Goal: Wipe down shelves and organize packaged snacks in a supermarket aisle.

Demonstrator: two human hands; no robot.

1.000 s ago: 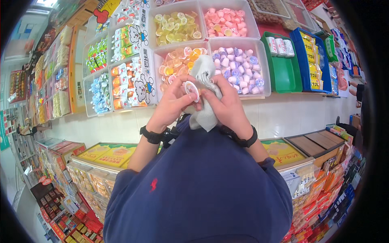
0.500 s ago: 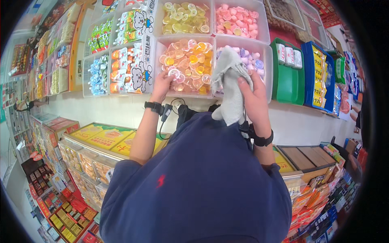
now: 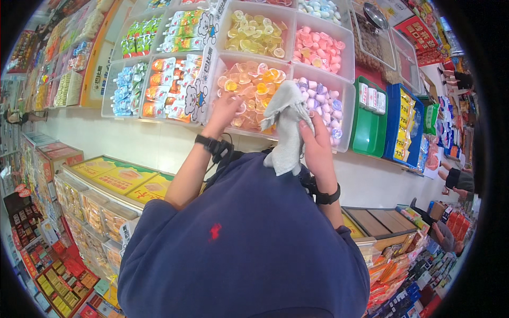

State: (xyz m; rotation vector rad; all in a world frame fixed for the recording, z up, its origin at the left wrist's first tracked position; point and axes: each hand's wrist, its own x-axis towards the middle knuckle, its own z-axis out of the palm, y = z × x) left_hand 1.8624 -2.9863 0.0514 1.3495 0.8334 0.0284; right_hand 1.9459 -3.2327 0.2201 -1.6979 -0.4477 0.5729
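Note:
A light grey cloth (image 3: 287, 132) hangs bunched from my right hand (image 3: 318, 147), its fingers closed on the cloth's right side. It covers part of the edge between two clear plastic bins. My left hand (image 3: 226, 112) is at the front left of the bin of orange and peach jelly cups (image 3: 253, 79), fingers curled around a small clear jelly cup (image 3: 241, 108). Purple and white jelly cups (image 3: 321, 100) fill the bin just right of the cloth. Behind these lie yellow jelly cups (image 3: 255, 33) and pink ones (image 3: 318, 50).
Pouch drinks (image 3: 164, 79) stand in compartments on the left, beside an upright bear-print card (image 3: 197, 98). To the right are a green tray (image 3: 366, 132) with white packs and a blue crate (image 3: 391, 151) of yellow packets. Low display cases (image 3: 122, 177) stand behind me; people (image 3: 459, 177) are far right.
My view has turned slightly, so the bins sit further right and lower. The cloth and my right hand have shifted left relative to the purple cups. Both hands keep their hold.

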